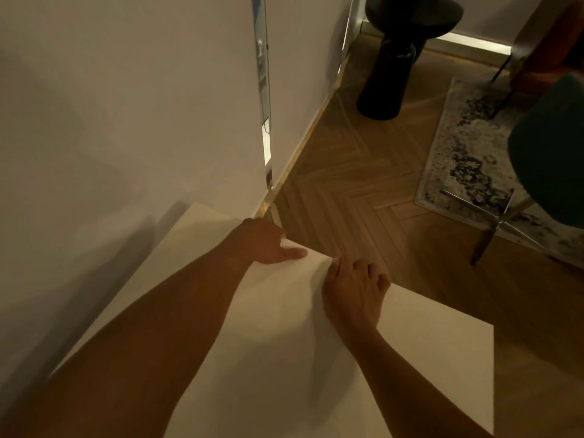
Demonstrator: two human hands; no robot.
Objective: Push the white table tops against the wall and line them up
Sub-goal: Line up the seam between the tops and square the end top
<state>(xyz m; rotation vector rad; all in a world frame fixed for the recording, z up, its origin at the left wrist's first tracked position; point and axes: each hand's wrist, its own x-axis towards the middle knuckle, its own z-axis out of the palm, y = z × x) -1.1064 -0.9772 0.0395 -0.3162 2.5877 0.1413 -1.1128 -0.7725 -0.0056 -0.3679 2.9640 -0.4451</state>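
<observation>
A white table top (426, 358) fills the lower middle of the view, its left side lying close along the white wall (126, 105). My left hand (262, 241) grips the top's far edge near the wall, thumb lying flat on the surface and fingers curled over the edge. My right hand (357, 289) grips the same far edge a little to the right, its fingers curled over and hidden below. I cannot make out a seam between separate tops under my arms.
Herringbone wood floor (347, 191) lies beyond the far edge. A black pedestal stool (395, 52) stands by the wall's corner. A patterned rug (467, 147) and a teal chair (550, 159) with metal legs sit at right. A narrow mirror strip (264, 74) runs down the wall.
</observation>
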